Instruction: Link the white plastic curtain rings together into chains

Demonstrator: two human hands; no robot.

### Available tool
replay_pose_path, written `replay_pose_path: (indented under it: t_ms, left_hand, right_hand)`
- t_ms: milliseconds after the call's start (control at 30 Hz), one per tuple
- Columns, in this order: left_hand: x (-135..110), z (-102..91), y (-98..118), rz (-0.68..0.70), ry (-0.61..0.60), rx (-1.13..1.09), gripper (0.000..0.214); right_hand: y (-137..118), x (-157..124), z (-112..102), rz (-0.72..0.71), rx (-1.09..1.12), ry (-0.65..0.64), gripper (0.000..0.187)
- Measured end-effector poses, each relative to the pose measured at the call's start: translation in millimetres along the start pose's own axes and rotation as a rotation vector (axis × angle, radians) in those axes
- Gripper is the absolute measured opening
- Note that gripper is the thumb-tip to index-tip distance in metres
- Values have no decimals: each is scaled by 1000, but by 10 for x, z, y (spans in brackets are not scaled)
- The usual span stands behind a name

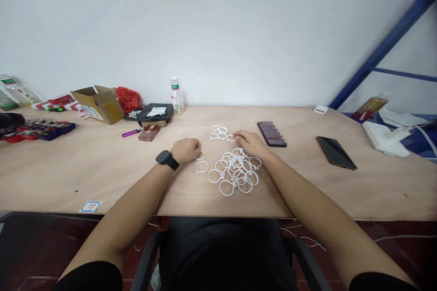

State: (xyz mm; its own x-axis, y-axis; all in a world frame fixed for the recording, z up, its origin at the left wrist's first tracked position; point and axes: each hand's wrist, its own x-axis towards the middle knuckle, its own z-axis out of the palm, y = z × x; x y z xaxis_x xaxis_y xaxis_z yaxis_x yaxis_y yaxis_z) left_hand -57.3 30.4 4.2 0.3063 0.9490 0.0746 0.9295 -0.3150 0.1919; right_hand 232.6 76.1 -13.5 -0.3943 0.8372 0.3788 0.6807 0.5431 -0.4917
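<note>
White plastic rings, the things being handled, lie around the middle of the wooden worktop. The left hand curls its fingers at one loose ring, which shows partly from beneath them; whether they pinch it cannot be told. A second loose ring lies just beside it, towards the front edge. The right hand reaches over the pile of rings, thumb and fingertips nearly together at the end ring of a small cluster farther towards the back edge. The fingertips meet that ring's rim, though how firmly is too small to tell. The pile overlaps untidily between the forearms, nearer the front edge. A dark phone lies just beyond the right hand, towards the worktop's right end.
</note>
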Motion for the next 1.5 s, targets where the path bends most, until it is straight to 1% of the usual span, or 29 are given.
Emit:
replay_pose_path:
  t_ms: [133,233,333,400,500,567,633,700,767,833,900,967,1067,1167,1333,1500]
  left_hand:
    - [2,26,-13,45,19,-88,16]
    - [4,37,-8,75,38,-129,11]
    - [16,55,39,62,69,-205,11]
    - [31,81,94,25,70,-351,11]
    - [53,133,203,-32,59,-660,9]
    - [61,160,281,-48,45,-853,9]
    - [62,170,349,-64,21,-964,10]
    - [55,164,393,-48,24,-1019,10]
    - [40,148,410,-8,80,-1022,14]
    - [13,126,406,31,173,-969,23]
    - [-24,94,401,68,256,-874,28]
    - [-65,56,407,121,299,-754,25]
    - [-112,6,437,219,326,-582,21]
    - [-124,-4,456,287,354,-472,18]
    - [-103,28,438,291,377,-404,22]
    - [-103,22,424,382,381,-387,26]
  right_hand:
    - [-91,-17,4,-26,83,18,24]
    - [-176,-39,22,-40,134,18,22]
    - [-320,-82,41,-83,129,32,20]
    - [-446,-120,50,-175,111,27,19]
    - [-630,-175,65,-364,121,13,22]
    - [-714,-199,77,-463,133,-12,23]
    - [-751,-208,91,-516,134,-33,20]
    - [-745,-208,105,-529,127,-36,18]
    - [-716,-205,114,-507,119,-8,18]
    - [-686,-204,119,-454,125,45,18]
    - [-671,-205,120,-395,141,107,18]
    - [-671,-208,120,-365,158,142,18]
    - [-682,-213,120,-376,169,155,19]
    - [-688,-217,121,-386,164,166,19]
    - [-683,-222,116,-390,162,193,18]
    - [-683,-220,107,-430,167,196,16]
